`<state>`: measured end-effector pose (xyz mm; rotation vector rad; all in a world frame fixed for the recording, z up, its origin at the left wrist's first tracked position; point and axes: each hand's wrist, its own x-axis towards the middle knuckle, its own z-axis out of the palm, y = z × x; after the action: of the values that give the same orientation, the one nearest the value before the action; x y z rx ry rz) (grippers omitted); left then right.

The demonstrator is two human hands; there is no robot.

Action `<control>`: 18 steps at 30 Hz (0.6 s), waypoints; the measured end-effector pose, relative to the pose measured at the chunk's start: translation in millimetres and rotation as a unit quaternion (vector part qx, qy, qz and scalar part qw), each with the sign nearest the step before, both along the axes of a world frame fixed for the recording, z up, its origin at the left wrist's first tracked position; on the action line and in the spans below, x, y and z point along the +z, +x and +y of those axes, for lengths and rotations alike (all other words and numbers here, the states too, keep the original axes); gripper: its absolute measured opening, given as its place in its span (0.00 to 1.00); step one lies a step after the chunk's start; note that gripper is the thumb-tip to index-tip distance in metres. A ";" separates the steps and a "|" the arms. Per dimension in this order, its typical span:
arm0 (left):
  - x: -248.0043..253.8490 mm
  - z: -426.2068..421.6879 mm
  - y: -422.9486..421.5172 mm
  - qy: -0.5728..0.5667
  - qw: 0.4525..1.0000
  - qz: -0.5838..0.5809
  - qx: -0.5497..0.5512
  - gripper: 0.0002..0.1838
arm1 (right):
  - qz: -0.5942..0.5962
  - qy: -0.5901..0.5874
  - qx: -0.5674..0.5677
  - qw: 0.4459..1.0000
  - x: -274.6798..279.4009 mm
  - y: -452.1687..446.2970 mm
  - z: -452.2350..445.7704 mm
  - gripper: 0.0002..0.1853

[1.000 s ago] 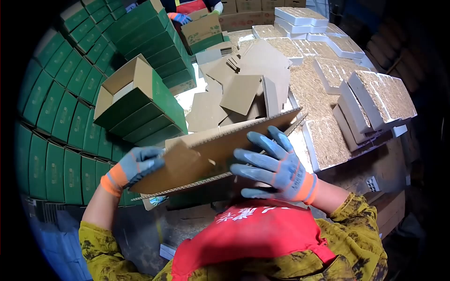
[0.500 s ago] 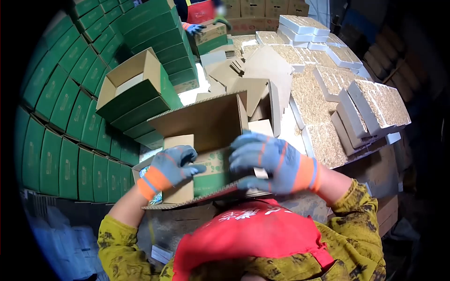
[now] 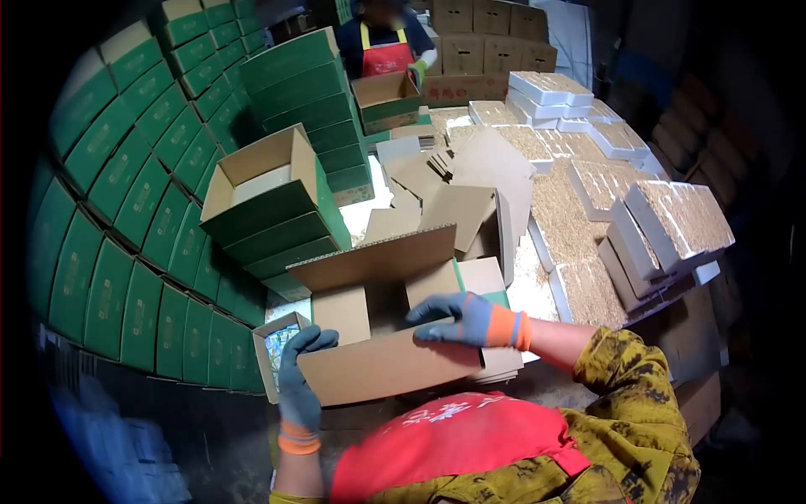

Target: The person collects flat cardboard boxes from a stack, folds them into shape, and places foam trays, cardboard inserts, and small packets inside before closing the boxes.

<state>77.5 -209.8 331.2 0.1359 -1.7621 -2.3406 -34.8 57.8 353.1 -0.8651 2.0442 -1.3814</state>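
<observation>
An open cardboard box (image 3: 390,365) is in front of me, brown inside, with its far flap (image 3: 378,259) standing up and its near flap turned toward me. My left hand (image 3: 302,378), in a blue-grey glove with an orange cuff, is at the box's near left corner, fingers curled round the flap's edge. My right hand (image 3: 470,321), gloved alike, holds the flap's upper edge towards its right end, fingers pointing left. Just left of the box is a small open carton (image 3: 267,357) with blue-and-white packets (image 3: 281,343) inside.
Green cartons (image 3: 168,244) are stacked along the left, and an open one (image 3: 260,181) tops a nearer pile. Flat cardboard pieces (image 3: 491,168) lie beyond the box. White trays of tan material (image 3: 672,210) fill the right. A co-worker (image 3: 386,50) stands behind an open carton (image 3: 388,101).
My left hand has moved down to the box's near left corner; my right hand is lower, on the near flap, which now faces me. The co-worker's carton is now open side up.
</observation>
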 end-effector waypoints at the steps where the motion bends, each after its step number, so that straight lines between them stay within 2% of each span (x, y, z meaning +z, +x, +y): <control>1: 0.4 6.2 -2.1 -0.189 0.981 0.025 0.044 0.19 | 0.064 0.053 -0.019 0.996 5.8 8.1 -1.2 0.20; 2: 2.0 15.7 -9.3 -0.336 0.934 0.041 0.119 0.20 | 0.243 0.044 -0.049 0.968 0.2 13.9 -2.9 0.19; 3: 4.0 22.1 -17.4 -0.476 0.857 0.052 0.191 0.22 | 0.528 0.064 -0.042 0.846 13.9 4.7 -5.9 0.19; 4: 3.1 25.5 -24.1 -0.727 0.629 0.018 0.274 0.28 | 0.699 0.084 -0.047 0.709 22.1 -14.8 -9.9 0.22; 5: -4.6 21.8 -24.9 -0.687 0.682 0.008 0.252 0.31 | 0.667 0.112 -0.053 0.735 43.0 -22.8 -13.4 0.29; 6: -13.5 15.7 -27.6 -0.643 0.732 0.001 0.226 0.34 | 0.640 0.100 -0.117 0.752 54.6 -29.1 -17.4 0.30; 8: -26.6 10.7 -29.5 -0.530 0.832 0.012 0.165 0.40 | 0.591 0.069 -0.137 0.792 38.5 -42.5 -15.0 0.31; 9: -27.1 11.7 -29.0 -0.451 0.875 0.026 0.175 0.39 | 0.577 0.093 -0.109 0.804 33.7 -39.7 -13.3 0.31; 10: -22.2 13.0 -30.4 -0.369 0.910 0.043 0.185 0.37 | 0.501 0.143 -0.016 0.854 34.4 -25.1 -3.3 0.29; 11: -18.2 15.8 -31.1 -0.281 0.938 0.055 0.196 0.36 | 0.424 0.125 0.052 0.896 19.9 -3.9 4.4 0.27; 12: -14.2 16.9 -37.0 -0.311 0.923 0.081 0.210 0.31 | 0.406 0.077 0.058 0.909 8.9 2.2 12.3 0.24; 13: -5.1 18.6 -45.0 -0.419 0.892 -0.038 0.168 0.30 | 0.388 0.031 0.061 0.919 -2.6 5.4 22.7 0.21; 14: 6.3 19.4 -52.3 -0.514 0.834 -0.153 0.127 0.29 | 0.282 -0.058 0.042 0.957 -13.8 -1.0 36.1 0.18; 15: 11.3 14.5 -55.5 -0.601 0.750 -0.263 0.081 0.28 | 0.169 -0.152 0.016 0.974 -26.3 -7.5 46.3 0.16; 16: -15.1 -6.7 -58.9 -0.624 0.758 -0.144 0.124 0.29 | 0.076 -0.202 -0.104 0.971 -34.8 -11.0 53.7 0.15; 17: 9.9 6.6 -55.8 -0.665 0.711 -0.198 0.114 0.27 | -0.025 -0.184 -0.235 0.954 -38.4 -19.5 53.1 0.17; 18: 19.8 17.7 -46.6 -0.672 0.709 -0.174 0.122 0.26 | -0.124 -0.118 -0.290 0.942 -57.2 -27.9 61.7 0.19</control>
<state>30.9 -192.1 351.0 0.5134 -2.8700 -0.4161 -62.7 119.5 295.9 -0.1412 2.0394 -1.9625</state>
